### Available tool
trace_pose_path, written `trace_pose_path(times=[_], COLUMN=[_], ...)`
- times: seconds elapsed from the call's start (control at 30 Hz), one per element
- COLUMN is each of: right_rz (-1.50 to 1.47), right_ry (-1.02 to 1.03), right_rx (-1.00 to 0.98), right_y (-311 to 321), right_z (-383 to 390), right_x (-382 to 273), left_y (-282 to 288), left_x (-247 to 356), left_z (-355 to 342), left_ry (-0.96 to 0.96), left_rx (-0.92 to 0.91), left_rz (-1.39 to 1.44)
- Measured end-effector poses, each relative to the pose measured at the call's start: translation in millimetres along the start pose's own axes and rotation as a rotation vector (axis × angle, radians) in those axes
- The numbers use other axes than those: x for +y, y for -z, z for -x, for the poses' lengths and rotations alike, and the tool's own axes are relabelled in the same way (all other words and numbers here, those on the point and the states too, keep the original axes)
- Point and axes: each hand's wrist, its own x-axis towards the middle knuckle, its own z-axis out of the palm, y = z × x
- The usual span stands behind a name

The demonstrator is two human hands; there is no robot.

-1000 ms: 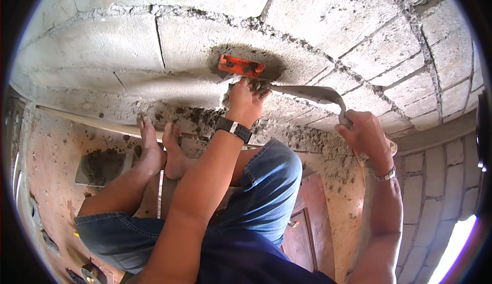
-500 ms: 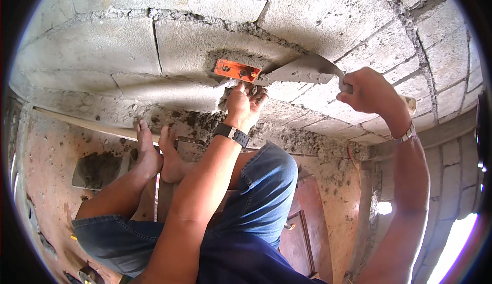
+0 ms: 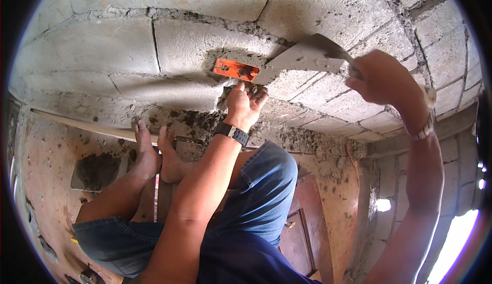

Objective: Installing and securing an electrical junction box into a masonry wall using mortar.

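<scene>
Trowel (image 3: pixel 307 56) is gripped in R hand (image 3: pixel 379 76), fingers closed round its handle; blade is held out to the L in front of the block wall (image 3: pixel 113 43), w/ its tip brought up to the R end of the orange box (image 3: pixel 236 69). Whether tip & box touch can't be told. Orange box is set in the wall approx. mid-view, edged along the top by a darker patch of mortar (image 3: pixel 247 57). L hand (image 3: pixel 243 104) is placed just below the box, palm up, half open, fingers part. curled, thumb raised twd the lower edge; grey mortar is seen by the fingertips, but whether any is held can't be told. Dark watch (image 3: pixel 231 133) is worn on L wrist, metal band (image 3: pixel 424 129) on R. On the floor (image 3: pixel 46 181), bare feet (image 3: pixel 166 153) are set nr a long wood strip (image 3: pixel 87 122); a flat board (image 3: pixel 124 167) w/ dark mortar is seen to the L.
</scene>
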Motion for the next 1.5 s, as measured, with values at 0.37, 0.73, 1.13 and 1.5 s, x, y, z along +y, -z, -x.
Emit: trace_pose_path(times=[0.37,0.73,1.13,1.5], right_rz=[-0.649,-0.458,-0.552,-0.582], right_ry=[-0.147,-0.043,-0.1,-0.016], right_rx=[0.284,0.449,0.508,0.456], right_y=[-162.1,-219.4,-193.8,-204.9], right_z=[68.7,24.1,58.0,20.9], right_x=[-9.1,-12.2,6.5,-15.4], left_y=[36.6,83.6,99.6,122.2], left_x=[12.9,19.9,14.1,27.4], left_z=[0.5,15.4,22.1,39.3], left_ry=[-0.048,-0.046,-0.013,-0.056], left_rx=[-0.007,0.146,0.085,0.187], left_rz=[-0.162,-0.177,-0.211,-0.264])
